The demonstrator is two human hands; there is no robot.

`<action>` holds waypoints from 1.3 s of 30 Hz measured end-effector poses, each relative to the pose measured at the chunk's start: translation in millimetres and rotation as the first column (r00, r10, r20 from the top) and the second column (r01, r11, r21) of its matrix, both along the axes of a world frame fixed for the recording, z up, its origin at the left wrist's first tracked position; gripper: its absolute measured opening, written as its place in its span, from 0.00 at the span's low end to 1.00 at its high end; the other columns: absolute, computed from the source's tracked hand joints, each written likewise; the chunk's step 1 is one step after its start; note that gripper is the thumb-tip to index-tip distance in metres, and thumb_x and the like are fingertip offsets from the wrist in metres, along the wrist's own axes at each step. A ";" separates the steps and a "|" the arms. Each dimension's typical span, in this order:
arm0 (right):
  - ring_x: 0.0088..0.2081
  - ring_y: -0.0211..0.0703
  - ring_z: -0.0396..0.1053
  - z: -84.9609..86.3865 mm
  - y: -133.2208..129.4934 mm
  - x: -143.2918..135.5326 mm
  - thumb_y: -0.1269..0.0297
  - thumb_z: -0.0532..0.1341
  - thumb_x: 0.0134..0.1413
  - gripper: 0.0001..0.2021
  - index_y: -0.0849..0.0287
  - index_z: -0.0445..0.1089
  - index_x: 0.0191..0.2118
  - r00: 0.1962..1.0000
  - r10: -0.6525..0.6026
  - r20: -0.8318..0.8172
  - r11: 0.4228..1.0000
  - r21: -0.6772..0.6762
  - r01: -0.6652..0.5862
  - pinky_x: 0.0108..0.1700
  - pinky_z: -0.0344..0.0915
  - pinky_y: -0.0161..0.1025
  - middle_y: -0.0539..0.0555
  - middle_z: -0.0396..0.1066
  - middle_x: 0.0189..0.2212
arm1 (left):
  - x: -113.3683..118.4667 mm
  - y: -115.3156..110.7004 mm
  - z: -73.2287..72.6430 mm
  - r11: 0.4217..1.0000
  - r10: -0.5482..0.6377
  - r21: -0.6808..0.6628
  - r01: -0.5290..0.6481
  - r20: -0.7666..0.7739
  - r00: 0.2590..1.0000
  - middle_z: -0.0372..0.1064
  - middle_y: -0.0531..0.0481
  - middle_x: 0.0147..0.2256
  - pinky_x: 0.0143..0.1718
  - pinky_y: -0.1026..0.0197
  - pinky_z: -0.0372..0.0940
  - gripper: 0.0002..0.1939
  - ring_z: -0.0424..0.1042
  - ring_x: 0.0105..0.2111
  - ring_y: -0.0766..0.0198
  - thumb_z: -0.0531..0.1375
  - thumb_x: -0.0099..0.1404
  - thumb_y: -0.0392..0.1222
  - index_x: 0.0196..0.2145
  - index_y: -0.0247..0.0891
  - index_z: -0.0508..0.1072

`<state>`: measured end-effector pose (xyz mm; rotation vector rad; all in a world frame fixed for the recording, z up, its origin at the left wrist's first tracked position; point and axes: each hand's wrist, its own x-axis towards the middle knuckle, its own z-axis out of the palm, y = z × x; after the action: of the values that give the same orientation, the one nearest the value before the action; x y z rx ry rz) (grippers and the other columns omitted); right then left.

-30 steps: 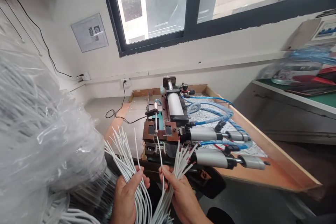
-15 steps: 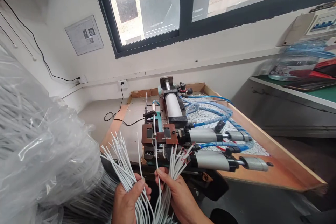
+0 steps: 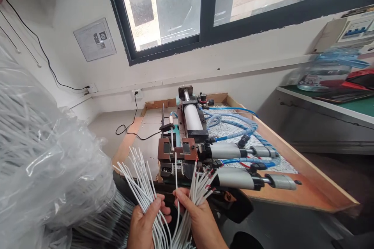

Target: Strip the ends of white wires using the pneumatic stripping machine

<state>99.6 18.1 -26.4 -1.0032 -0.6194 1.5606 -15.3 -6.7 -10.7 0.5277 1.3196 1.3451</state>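
Observation:
My left hand is closed around a bundle of white wires that fan out up and to the left. My right hand grips a second bundle, several of whose tips show red. Between its thumb and forefinger one single wire stands upright, its top end at the jaws of a pneumatic machine. The lower parts of both bundles run down between my hands and leave the view.
Wooden-edged tray holds the machine, with grey cylinders and blue hoses. Plastic-wrapped wires fill the left side. On the right, a green-topped shelf bears a water bottle.
A wire that stood apart above my left hand now leans in with its bundle. The right bundle's tips have spread to the right. The single wire's top end remains at the jaws.

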 end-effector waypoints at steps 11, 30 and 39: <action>0.22 0.35 0.57 -0.7 8.6 -0.3 0.61 0.64 0.38 0.09 0.63 0.69 0.22 0.996 -0.010 -0.084 1.000 -0.008 0.010 0.27 0.52 0.33 0.48 0.63 0.16 | 2.5 1.2 1.4 0.999 0.045 -0.026 -0.045 0.027 0.999 0.67 0.54 0.14 0.22 0.61 0.65 0.13 0.66 0.17 0.65 0.66 0.40 0.42 0.25 0.35 0.71; 0.21 0.36 0.59 4.3 -4.4 -3.2 0.56 0.65 0.34 0.13 0.62 0.67 0.21 0.998 0.052 -0.026 0.997 0.051 -0.050 0.27 0.56 0.34 0.48 0.64 0.16 | 4.1 0.9 5.7 0.999 0.000 0.040 0.002 -0.042 0.999 0.71 0.50 0.18 0.25 0.62 0.62 0.12 0.69 0.21 0.62 0.65 0.41 0.44 0.22 0.33 0.73; 0.19 0.34 0.54 7.6 9.9 -8.5 0.59 0.64 0.35 0.12 0.62 0.64 0.18 0.985 -0.088 -0.147 0.996 -0.048 0.081 0.23 0.51 0.33 0.47 0.60 0.15 | 3.0 3.4 14.0 0.998 -0.007 0.065 0.010 -0.045 0.999 0.69 0.52 0.16 0.26 0.63 0.61 0.10 0.68 0.20 0.64 0.63 0.45 0.44 0.22 0.34 0.73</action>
<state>91.1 27.9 -18.9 -0.9221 -0.4364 1.5626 -12.3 -3.3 3.2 0.6112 1.3119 1.3797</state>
